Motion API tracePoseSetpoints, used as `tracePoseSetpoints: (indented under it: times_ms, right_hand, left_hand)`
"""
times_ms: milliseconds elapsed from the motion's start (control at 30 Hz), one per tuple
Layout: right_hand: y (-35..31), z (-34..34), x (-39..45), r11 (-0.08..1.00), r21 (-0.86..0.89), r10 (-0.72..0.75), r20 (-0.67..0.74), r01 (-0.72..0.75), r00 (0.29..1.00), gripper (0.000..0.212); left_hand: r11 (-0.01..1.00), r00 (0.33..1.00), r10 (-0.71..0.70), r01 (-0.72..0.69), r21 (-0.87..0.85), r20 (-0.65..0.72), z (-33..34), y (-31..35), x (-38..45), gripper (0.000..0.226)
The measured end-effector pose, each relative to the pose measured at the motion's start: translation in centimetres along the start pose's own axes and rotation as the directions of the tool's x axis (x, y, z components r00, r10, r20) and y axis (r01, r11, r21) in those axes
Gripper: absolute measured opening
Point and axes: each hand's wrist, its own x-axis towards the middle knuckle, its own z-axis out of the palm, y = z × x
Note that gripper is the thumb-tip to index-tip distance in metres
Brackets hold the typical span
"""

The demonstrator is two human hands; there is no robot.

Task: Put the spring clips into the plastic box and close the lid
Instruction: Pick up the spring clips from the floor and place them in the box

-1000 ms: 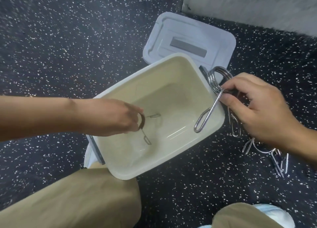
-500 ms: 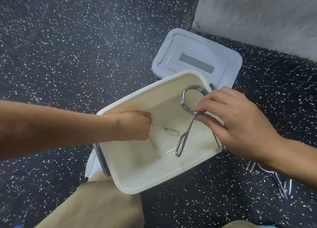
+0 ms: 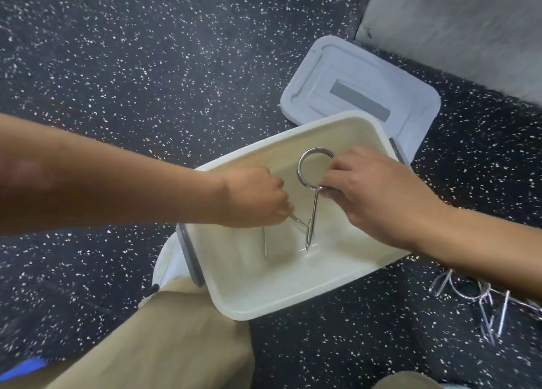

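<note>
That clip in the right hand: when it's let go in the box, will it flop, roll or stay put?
The spring clip looks like stiff steel wire, so it probably won't flop. Its arm tips already reach the box floor while the right hand pinches the coil; released, it likely tips flat. The long arms should stop rolling.

No text, label, brand or number can be read on anything in view.
</note>
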Motion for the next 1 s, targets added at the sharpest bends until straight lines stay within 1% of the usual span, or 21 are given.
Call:
tracePoseSetpoints:
  times_ms: [33, 67, 133, 167, 200, 300, 367, 433, 533, 633, 833, 900, 1000]
  right_hand:
    - [0.2, 0.6, 0.4, 0.999, -0.037, -0.012, 0.018, 0.012, 1.0, 0.013]
    - [0.4, 1.1, 0.8, 0.997, -0.077, -0.02, 0.042, 0.023, 0.999, 0.008]
    - [0.7, 1.8, 1.6, 0.99, -0.14, 0.006, 0.118, 0.01, 0.993, 0.011]
    - [0.7, 2.0, 2.0, 0.986, -0.166, 0.036, 0.161, -0.009, 0.986, 0.013]
    - [0.6, 2.2, 2.3, 0.982, -0.189, 0.063, 0.201, -0.025, 0.977, 0.014]
    - [0.1, 2.7, 3.3, 0.975, -0.213, 0.127, 0.288, -0.066, 0.949, 0.016]
    - [-0.2, 3.2, 3.9, 0.971, -0.227, 0.158, 0.343, -0.081, 0.926, 0.018]
    - [-0.1, 3.6, 4.2, 0.969, -0.214, 0.202, 0.379, -0.127, 0.903, 0.019]
    - [0.4, 4.2, 4.1, 0.97, -0.179, 0.224, 0.373, -0.167, 0.9, 0.021]
    - [0.8, 4.8, 3.7, 0.973, -0.151, 0.216, 0.336, -0.174, 0.917, 0.015]
    - [0.6, 4.5, 3.4, 0.974, -0.161, 0.199, 0.25, -0.162, 0.948, 0.025]
    - [0.4, 3.9, 2.8, 0.978, -0.134, 0.19, 0.224, -0.163, 0.956, 0.025]
    - [0.2, 2.9, 1.4, 0.983, -0.062, 0.181, 0.153, -0.174, 0.971, 0.02]
  left_hand:
    - [0.996, 0.997, -0.07, 0.072, -0.051, 0.039, 0.1, 0.8, 0.0, 0.017]
    - [0.987, 0.989, -0.131, 0.136, -0.083, 0.072, -0.1, 1.5, 0.0, 0.026]
    - [0.971, 0.971, -0.221, 0.228, -0.077, 0.089, 0.2, 2.2, 0.2, 0.055]
    - [0.966, 0.965, -0.244, 0.251, -0.063, 0.096, 0.6, 2.3, 0.1, 0.062]
    - [0.963, 0.961, -0.255, 0.262, -0.062, 0.106, 0.8, 2.3, -0.1, 0.06]
    - [0.963, 0.957, -0.252, 0.263, -0.062, 0.146, 0.8, 2.5, -0.3, 0.039]
    - [0.962, 0.953, -0.239, 0.258, -0.086, 0.184, 0.3, 2.5, -0.4, 0.034]
    - [0.965, 0.95, -0.227, 0.249, -0.086, 0.214, 0.5, 2.6, -0.5, 0.032]
    - [0.959, 0.944, -0.232, 0.262, -0.106, 0.236, 0.8, 2.7, -0.7, 0.033]
    - [0.949, 0.94, -0.259, 0.291, -0.12, 0.223, 1.1, 2.6, -0.9, 0.034]
    - [0.922, 0.927, -0.299, 0.342, -0.183, 0.228, 1.0, 2.1, -1.4, 0.021]
    - [0.911, 0.928, -0.307, 0.351, -0.216, 0.212, 0.4, 1.8, -1.5, 0.019]
    - [0.895, 0.933, -0.319, 0.354, -0.27, 0.165, -1.4, 1.5, -1.6, 0.023]
